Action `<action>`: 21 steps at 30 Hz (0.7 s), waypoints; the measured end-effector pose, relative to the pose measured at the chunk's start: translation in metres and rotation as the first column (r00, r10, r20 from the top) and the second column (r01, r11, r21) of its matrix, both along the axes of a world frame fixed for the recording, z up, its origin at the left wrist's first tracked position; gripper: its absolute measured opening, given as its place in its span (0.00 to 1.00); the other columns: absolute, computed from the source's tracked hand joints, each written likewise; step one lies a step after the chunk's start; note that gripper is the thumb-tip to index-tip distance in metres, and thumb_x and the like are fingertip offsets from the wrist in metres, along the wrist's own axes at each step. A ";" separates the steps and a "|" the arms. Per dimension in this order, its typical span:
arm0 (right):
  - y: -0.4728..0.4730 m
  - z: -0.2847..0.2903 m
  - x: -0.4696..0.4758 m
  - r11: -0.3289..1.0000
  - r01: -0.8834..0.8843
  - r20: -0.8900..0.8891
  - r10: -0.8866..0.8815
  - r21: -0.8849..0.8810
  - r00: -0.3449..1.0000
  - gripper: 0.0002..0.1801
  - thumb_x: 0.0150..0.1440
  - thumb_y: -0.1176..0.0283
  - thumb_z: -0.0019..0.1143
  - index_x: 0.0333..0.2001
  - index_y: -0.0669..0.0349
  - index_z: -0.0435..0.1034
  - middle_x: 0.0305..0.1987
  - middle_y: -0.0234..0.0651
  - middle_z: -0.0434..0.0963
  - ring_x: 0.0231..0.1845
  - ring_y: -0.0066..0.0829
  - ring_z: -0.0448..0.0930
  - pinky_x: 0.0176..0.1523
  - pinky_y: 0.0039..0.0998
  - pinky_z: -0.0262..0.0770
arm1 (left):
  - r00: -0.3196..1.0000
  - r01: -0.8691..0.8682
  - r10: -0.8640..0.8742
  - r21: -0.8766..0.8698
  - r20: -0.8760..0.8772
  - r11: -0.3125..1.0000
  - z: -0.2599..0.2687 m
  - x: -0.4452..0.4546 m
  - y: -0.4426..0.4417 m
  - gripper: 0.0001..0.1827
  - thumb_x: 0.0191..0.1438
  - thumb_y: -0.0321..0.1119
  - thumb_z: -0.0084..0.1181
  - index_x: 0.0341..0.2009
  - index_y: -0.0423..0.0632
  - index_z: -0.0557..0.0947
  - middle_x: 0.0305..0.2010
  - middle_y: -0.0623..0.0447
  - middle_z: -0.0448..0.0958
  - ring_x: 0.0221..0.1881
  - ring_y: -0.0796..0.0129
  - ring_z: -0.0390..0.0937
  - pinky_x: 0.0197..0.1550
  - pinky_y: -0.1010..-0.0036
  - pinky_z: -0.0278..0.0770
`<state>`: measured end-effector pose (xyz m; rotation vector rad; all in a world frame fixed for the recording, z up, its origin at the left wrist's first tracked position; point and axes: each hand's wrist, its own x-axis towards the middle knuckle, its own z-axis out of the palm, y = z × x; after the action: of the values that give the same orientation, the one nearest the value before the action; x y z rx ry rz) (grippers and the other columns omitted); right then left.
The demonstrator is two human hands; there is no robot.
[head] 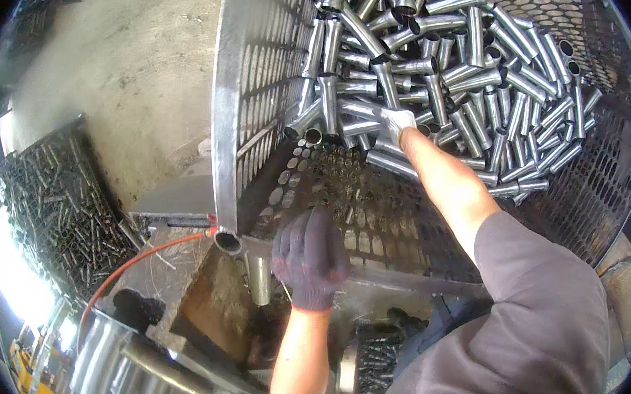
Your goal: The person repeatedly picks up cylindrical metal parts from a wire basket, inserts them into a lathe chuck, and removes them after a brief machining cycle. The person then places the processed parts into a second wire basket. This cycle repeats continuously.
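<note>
My right hand [398, 121], in a pale glove, reaches into a perforated metal basket [225, 114] and touches the heap of short flared metal tubes [437, 92]. A tube [361, 108] lies right at its fingers; whether they grip it cannot be made out. My left hand [309, 255], in a dark knit glove with a red cuff edge, is over the basket's near rim with its fingers bent. Its palm side is hidden, so what it holds is unclear. Just left of it, a metal tube [259, 278] stands upright below the rim.
An orange hose [132, 264] runs to the basket's near left corner. Farther left is another mass of metal tubes [62, 206]. Larger shiny tubes [138, 371] lie at the lower left, near a dark glove [137, 308]. More small metal pieces [376, 363] are below, beside my body.
</note>
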<state>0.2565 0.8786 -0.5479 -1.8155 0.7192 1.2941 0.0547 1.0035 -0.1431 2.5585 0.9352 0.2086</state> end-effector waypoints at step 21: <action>-0.170 0.679 -0.264 -0.197 -0.978 0.950 0.286 -0.072 -0.128 0.14 0.41 0.71 0.76 0.34 0.65 0.86 0.41 0.38 0.87 0.43 0.38 0.87 0.51 0.34 0.82 | 0.931 -0.349 0.366 -0.297 0.001 0.889 0.225 -0.314 -0.307 0.35 0.49 0.43 0.72 0.63 0.53 0.78 0.52 0.45 0.82 0.54 0.49 0.82 0.57 0.53 0.80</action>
<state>-0.0078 0.7085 0.1309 -1.5068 -1.8442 0.9101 -0.2597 0.6962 0.0823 2.0860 1.3069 0.2270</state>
